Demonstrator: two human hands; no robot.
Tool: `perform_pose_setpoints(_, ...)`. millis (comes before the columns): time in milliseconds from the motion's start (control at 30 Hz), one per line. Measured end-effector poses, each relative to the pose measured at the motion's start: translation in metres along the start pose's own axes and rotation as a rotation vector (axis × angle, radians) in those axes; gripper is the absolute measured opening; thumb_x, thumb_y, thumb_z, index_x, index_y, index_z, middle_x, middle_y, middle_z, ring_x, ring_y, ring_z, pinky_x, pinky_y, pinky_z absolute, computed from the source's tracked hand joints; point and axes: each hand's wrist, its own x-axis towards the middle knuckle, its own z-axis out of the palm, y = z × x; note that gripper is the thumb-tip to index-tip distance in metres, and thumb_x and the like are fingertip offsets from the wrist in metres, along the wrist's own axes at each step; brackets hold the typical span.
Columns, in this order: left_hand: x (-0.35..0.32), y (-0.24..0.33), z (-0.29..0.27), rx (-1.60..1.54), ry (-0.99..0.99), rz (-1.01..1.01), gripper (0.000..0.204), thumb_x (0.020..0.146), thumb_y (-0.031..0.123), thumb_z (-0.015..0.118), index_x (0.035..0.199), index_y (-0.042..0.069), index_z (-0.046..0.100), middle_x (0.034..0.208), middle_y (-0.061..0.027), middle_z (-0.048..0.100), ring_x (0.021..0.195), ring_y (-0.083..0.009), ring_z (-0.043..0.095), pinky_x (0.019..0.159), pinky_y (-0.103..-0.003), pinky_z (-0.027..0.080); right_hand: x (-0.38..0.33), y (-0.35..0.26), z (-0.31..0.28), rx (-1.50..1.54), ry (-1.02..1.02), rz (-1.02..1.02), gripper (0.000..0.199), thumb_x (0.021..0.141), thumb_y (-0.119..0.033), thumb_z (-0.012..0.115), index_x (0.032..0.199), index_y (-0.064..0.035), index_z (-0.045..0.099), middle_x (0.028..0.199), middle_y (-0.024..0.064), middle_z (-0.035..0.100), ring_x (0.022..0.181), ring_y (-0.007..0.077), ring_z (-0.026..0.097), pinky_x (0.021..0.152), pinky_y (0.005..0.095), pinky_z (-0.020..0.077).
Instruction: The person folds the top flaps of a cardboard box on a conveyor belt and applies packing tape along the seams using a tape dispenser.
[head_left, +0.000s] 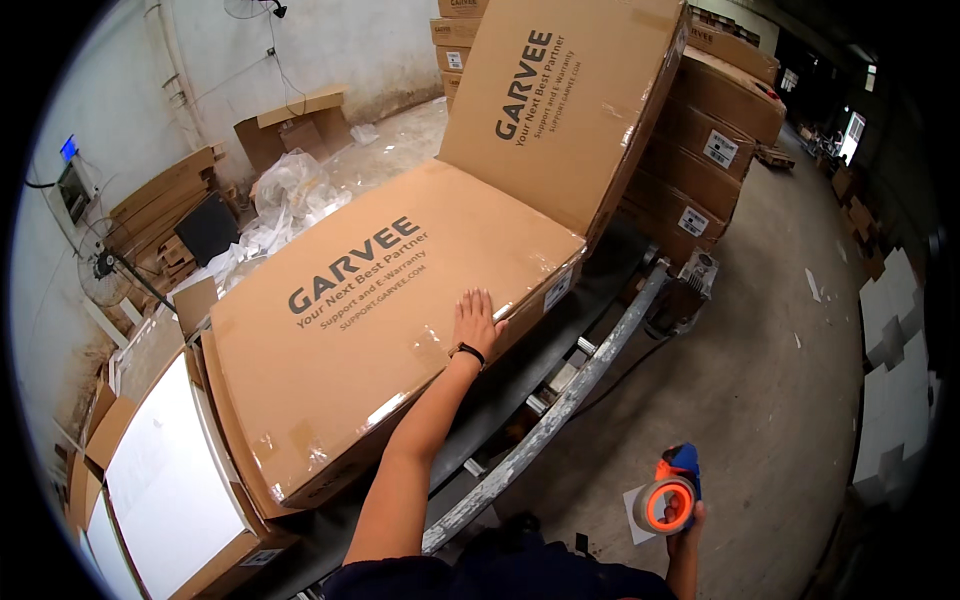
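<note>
My left hand (475, 322) lies flat on the top of a large brown cardboard box (330, 370), near its right edge, fingers stretched out. Clear tape shines along that edge and at the corners. The box rests on a dark conveyor belt (490, 400). Low on the right, away from the box, my right hand (685, 524) grips an orange and blue tape dispenser (664, 500) with a roll of tape on it. Beyond the first box, a second brown box (570, 100) stands tilted up, its lower edge against the first one's far end.
A worn metal rail (560, 415) runs along the belt's right side, with a motor (685, 290) at its far end. Stacked boxes (700, 150) stand behind. An open box with a white panel (175, 480) sits at the near left. Plastic wrap (295, 190) and a fan (100, 265) are farther left.
</note>
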Motion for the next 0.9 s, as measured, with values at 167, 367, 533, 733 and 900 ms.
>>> perform_pose_setpoints(167, 0.05, 0.021, 0.016, -0.039, -0.077, 0.012, 0.073, 0.086, 0.053, 0.044, 0.135, 0.0, 0.031, 0.139, -0.0196, 0.032, 0.129, -0.0361, 0.028, 0.105, -0.049, 0.023, 0.013, -0.005, -0.023, 0.054, 0.143, -0.003, 0.045, 0.083, -0.052, 0.051, 0.097, -0.0095, 0.053, 0.079, -0.0007, 0.053, 0.064, 0.0106, 0.05, 0.053, 0.0264, 0.045)
perform_pose_setpoints(367, 0.151, 0.09, 0.056, -0.145, -0.204, -0.02, 0.073, 0.084, 0.05, 0.048, 0.137, 0.005, 0.029, 0.142, -0.018, 0.028, 0.133, -0.0336, 0.023, 0.108, -0.049, 0.017, 0.057, 0.005, -0.044, -0.009, 0.12, 0.072, 0.054, 0.081, -0.06, 0.047, 0.103, -0.0119, 0.054, 0.082, -0.001, 0.054, 0.067, 0.0107, 0.051, 0.061, 0.0242, 0.0434)
perform_pose_setpoints(533, 0.221, 0.126, 0.095, -0.21, -0.198, 0.02, 0.075, 0.085, 0.049, 0.046, 0.139, 0.003, 0.024, 0.144, -0.0174, 0.024, 0.134, -0.0336, 0.018, 0.109, -0.049, 0.013, 0.129, -0.006, -0.028, -0.106, 0.203, 0.126, 0.058, 0.077, -0.062, 0.052, 0.104, -0.0106, 0.053, 0.082, 0.0006, 0.054, 0.064, 0.0115, 0.051, 0.054, 0.0253, 0.0449)
perform_pose_setpoints(733, 0.28, 0.143, 0.11, -0.318, -0.13, -0.042, 0.077, 0.083, 0.046, 0.05, 0.141, 0.005, 0.02, 0.145, -0.0211, 0.017, 0.136, -0.0368, 0.012, 0.108, -0.052, 0.01, 0.206, -0.074, 0.042, -0.25, 0.044, 0.079, 0.058, 0.078, -0.06, 0.053, 0.101, -0.0064, 0.053, 0.079, 0.0019, 0.053, 0.063, 0.0125, 0.052, 0.054, 0.0281, 0.0492)
perform_pose_setpoints(900, 0.294, 0.124, 0.115, -0.348, -0.304, 0.246, 0.051, 0.084, 0.042, 0.052, 0.132, 0.03, 0.041, 0.142, -0.0177, 0.028, 0.134, -0.0381, 0.017, 0.106, -0.059, 0.008, 0.259, -0.101, 0.054, -0.257, 0.037, -0.052, 0.059, 0.076, -0.06, 0.054, 0.101, -0.0068, 0.053, 0.077, 0.0012, 0.052, 0.06, 0.0116, 0.051, 0.052, 0.0276, 0.0479)
